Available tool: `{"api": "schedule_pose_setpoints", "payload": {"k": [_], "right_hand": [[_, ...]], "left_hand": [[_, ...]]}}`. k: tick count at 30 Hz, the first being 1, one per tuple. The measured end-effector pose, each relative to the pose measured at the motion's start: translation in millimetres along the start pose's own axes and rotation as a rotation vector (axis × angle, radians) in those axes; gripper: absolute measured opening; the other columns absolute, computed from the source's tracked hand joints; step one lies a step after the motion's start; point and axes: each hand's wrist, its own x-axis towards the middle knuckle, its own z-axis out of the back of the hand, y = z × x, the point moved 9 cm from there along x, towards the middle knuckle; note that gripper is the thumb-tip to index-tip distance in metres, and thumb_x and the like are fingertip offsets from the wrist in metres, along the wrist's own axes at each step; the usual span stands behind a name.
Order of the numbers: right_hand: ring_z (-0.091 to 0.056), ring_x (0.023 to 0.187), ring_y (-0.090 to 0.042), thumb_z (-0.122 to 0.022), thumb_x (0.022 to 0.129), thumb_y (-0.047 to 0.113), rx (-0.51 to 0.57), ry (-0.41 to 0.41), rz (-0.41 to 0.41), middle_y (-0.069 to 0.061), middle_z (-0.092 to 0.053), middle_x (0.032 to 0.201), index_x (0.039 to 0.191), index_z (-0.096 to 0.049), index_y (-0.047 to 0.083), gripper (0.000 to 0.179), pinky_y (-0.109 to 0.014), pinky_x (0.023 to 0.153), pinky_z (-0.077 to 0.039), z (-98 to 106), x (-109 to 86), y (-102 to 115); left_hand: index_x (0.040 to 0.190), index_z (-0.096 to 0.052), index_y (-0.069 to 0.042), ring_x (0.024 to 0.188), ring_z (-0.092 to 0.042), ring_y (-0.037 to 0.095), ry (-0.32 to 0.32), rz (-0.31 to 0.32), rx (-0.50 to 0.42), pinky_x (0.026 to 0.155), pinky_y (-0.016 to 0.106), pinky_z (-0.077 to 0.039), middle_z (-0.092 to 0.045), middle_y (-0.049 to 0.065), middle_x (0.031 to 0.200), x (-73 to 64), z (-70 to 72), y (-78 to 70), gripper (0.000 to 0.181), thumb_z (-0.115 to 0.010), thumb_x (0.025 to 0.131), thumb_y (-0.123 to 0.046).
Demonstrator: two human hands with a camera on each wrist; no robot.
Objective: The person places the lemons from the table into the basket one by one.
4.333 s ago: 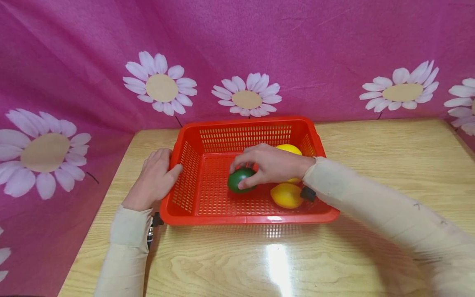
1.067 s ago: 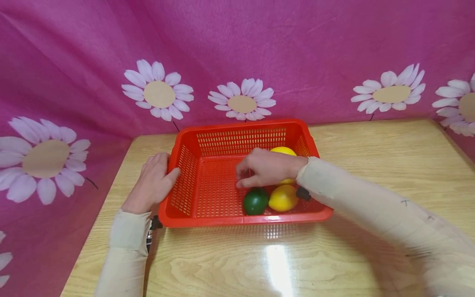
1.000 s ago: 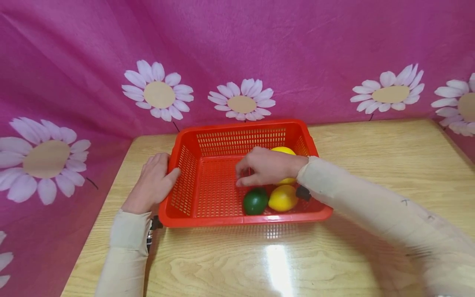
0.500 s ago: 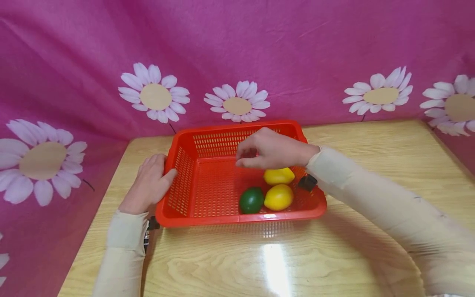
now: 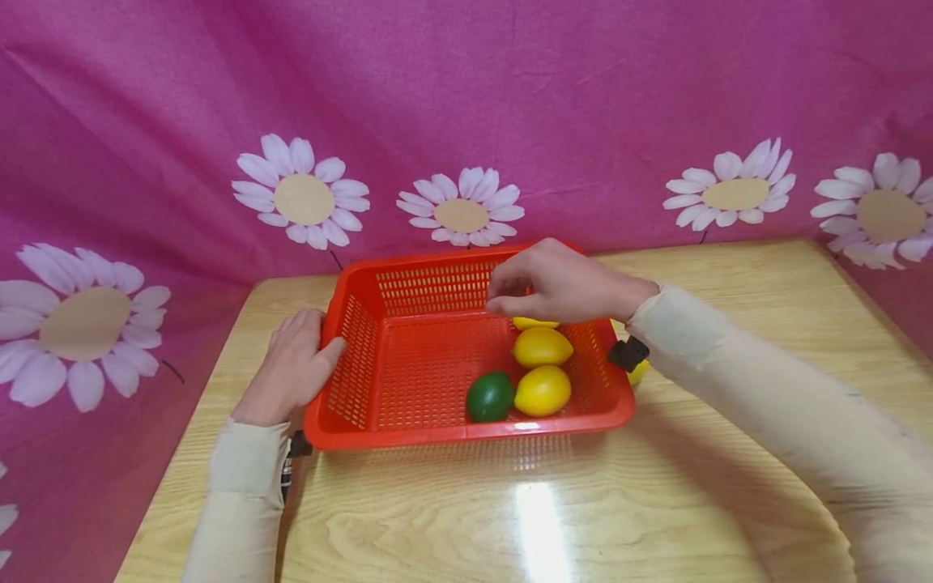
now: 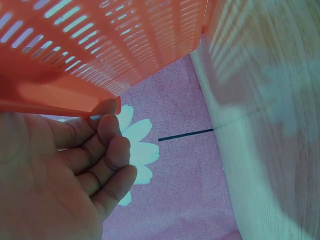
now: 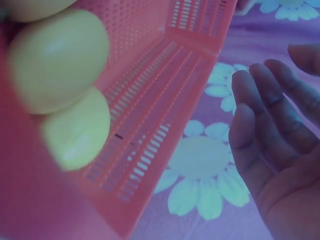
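A red plastic basket (image 5: pixel 466 435) with slotted walls stands on the table. My left hand (image 5: pixel 293 368) grips its left rim, thumb over the top and fingers outside; in the left wrist view the fingertips (image 6: pixel 118 150) lie just under the rim. Inside, a smooth dark green fruit (image 5: pixel 490 397), avocado-like, lies near the front wall. Beside it a lemon (image 5: pixel 543 392), a second lemon (image 5: pixel 543 348) and a partly hidden yellow fruit (image 5: pixel 530 323) line the right side. My right hand (image 5: pixel 561 283) hovers over the back right of the basket, fingers loosely bent around nothing.
Outside the basket's right wall, a yellow fruit (image 5: pixel 638 372) shows partly from behind my right wrist and its black camera (image 5: pixel 628 354). The glossy wooden table (image 5: pixel 408 510) reaches a pink flowered cloth (image 5: pixel 583 121) at the back and left.
The green fruit, first held mid-basket, now lies released by the front lemon. My right hand has risen back and to the right, uncovering the lemons. My left hand stays on the rim.
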Motion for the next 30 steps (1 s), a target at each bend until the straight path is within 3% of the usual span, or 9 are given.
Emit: {"api": "schedule_pose_setpoints", "payload": {"k": [14, 30], "right_hand": [[-0.063, 0.075, -0.005, -0.073, 0.095, 0.026, -0.039, -0.084, -0.107, 0.009, -0.075, 0.087, 0.098, -0.078, 0.021, 0.008, -0.026, 0.073, -0.054, 20.1, -27.4, -29.2], [-0.056, 0.067, -0.011, -0.075, 0.094, 0.023, -0.057, -0.196, -0.191, 0.008, -0.071, 0.082, 0.098, -0.079, 0.021, 0.006, -0.023, 0.060, -0.048, 39.2, -63.3, -59.4]], "left_hand": [[0.117, -0.057, 0.005, 0.106, -0.050, 0.038, 0.009, 0.006, -0.002, 0.097, 0.055, -0.036, -0.061, 0.022, 0.111, 0.3, -0.7, -1.1, 0.036, -0.047, 0.100, -0.025], [0.119, -0.056, 0.006, 0.108, -0.049, 0.039, 0.028, 0.007, 0.000, 0.099, 0.056, -0.035, -0.060, 0.023, 0.111, 0.2, -1.6, 0.3, 0.037, -0.046, 0.100, -0.025]]}}
